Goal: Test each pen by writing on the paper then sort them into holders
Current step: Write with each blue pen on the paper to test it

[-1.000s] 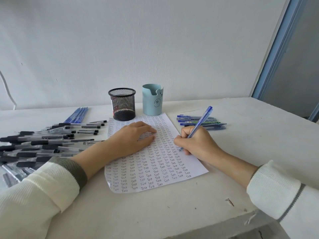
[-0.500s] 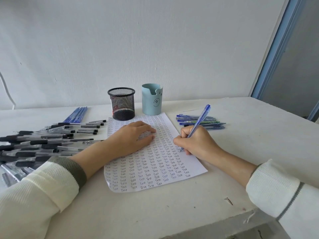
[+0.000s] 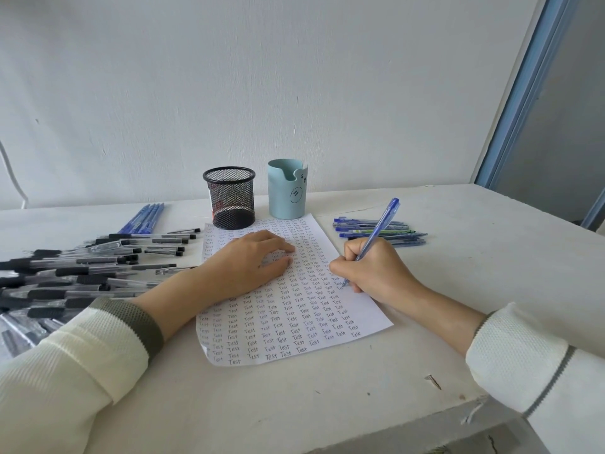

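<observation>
Pen (image 3: 381,229) is gripped in the right hand (image 3: 373,270), thumb and fingers curled round it. Tip is down on the paper (image 3: 294,322) near its right edge, barrel slanting up and away from the wrist. Left hand (image 3: 248,260) lies flat, fingers straight, pressing the paper just left of the writing hand.

Holders stand upright ahead-left of the right hand, at the paper's far edge. Light-blue holder (image 3: 288,191) is nearer the right hand, mesh holder (image 3: 229,198) nearer the left. Next move likely: lift, tip barrel vertical, drop in.

Counts:
- 1 pen held, 1 paper, 2 holders
- about 4 blue pens (image 3: 144,217) ahead-left of the left hand
- black pen pile (image 3: 82,273) left of it on the counter (image 3: 327,404), too tangled to count
- roughly 6 sorted pens (image 3: 406,239) just behind the right hand
</observation>
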`<state>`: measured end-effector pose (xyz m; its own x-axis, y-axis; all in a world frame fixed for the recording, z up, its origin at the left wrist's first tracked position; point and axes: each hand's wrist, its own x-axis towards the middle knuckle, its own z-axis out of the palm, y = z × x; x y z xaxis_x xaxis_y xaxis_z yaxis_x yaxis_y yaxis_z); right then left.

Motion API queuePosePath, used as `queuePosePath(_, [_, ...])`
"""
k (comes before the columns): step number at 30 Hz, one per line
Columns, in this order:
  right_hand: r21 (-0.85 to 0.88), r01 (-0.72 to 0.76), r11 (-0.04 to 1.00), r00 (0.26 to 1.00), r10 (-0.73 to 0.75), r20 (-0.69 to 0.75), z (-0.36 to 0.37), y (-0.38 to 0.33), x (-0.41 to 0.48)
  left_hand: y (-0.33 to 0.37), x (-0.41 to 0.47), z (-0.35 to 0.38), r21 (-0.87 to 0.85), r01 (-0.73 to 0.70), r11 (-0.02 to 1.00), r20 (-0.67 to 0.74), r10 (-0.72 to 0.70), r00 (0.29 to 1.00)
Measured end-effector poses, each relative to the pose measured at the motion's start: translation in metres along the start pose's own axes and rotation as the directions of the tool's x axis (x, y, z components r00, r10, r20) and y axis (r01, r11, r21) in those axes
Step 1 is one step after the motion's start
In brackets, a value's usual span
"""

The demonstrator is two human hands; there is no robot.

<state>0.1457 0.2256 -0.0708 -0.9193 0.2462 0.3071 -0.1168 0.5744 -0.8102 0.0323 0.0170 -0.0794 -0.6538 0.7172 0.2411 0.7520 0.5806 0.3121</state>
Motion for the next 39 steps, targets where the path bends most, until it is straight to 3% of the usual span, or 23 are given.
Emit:
queuePosePath(8, [-0.002,-0.010,1.000,1.000,0.010,0.016,0.000,0.002,0.001,0.001,0.000,-0.001,0.001,-0.003,1.000,0.005,0.003,1.000])
queuePosePath(15, [0.051,-0.035,0.998,0.997,0.039,-0.065,-0.007,-0.006,0.004,0.002,0.000,-0.001,0.007,-0.009,1.000,0.002,0.009,1.000])
queuePosePath(17, [0.016,0.006,1.000,0.998,-0.005,-0.070,-0.009,-0.014,0.009,0.001,0.000,-0.001,0.008,-0.005,1.000,0.001,0.005,1.000])
queuePosePath(20, [0.111,0.080,0.991,0.995,-0.072,-0.071,-0.009,-0.030,0.019,0.003,-0.001,-0.002,0.028,0.006,1.000,0.008,-0.006,1.000])
queuePosePath(22, [0.099,0.117,0.988,0.993,-0.114,-0.035,-0.007,-0.040,0.028,0.006,-0.002,-0.006,0.094,0.028,0.995,0.021,-0.031,0.999])
queuePosePath(24, [-0.094,0.215,0.972,0.976,-0.217,-0.011,-0.002,-0.044,0.041,0.007,-0.002,-0.010,0.165,0.064,0.984,0.000,-0.065,0.998])
queuePosePath(26, [-0.365,0.357,0.860,0.926,-0.378,0.015,0.004,-0.042,0.053,0.005,-0.002,-0.014,0.221,0.113,0.969,-0.050,-0.105,0.993])
queuePosePath(27, [-0.401,0.433,0.807,0.893,-0.446,0.066,0.009,-0.038,0.058,0.002,-0.002,-0.016,0.241,0.141,0.960,-0.068,-0.129,0.989])
queuePosePath(29, [-0.352,0.538,0.766,0.843,-0.500,0.199,0.019,-0.026,0.062,-0.003,-0.002,-0.020,0.267,0.193,0.944,-0.079,-0.178,0.981])
queuePosePath(32, [-0.321,0.524,0.789,0.841,-0.420,0.342,0.026,-0.015,0.055,-0.010,-0.001,-0.023,0.254,0.217,0.942,-0.084,-0.202,0.976])
queuePosePath(39, [-0.257,0.531,0.807,0.809,-0.394,0.436,0.028,-0.001,0.052,-0.015,-0.003,-0.024,0.237,0.208,0.949,-0.076,-0.195,0.978])
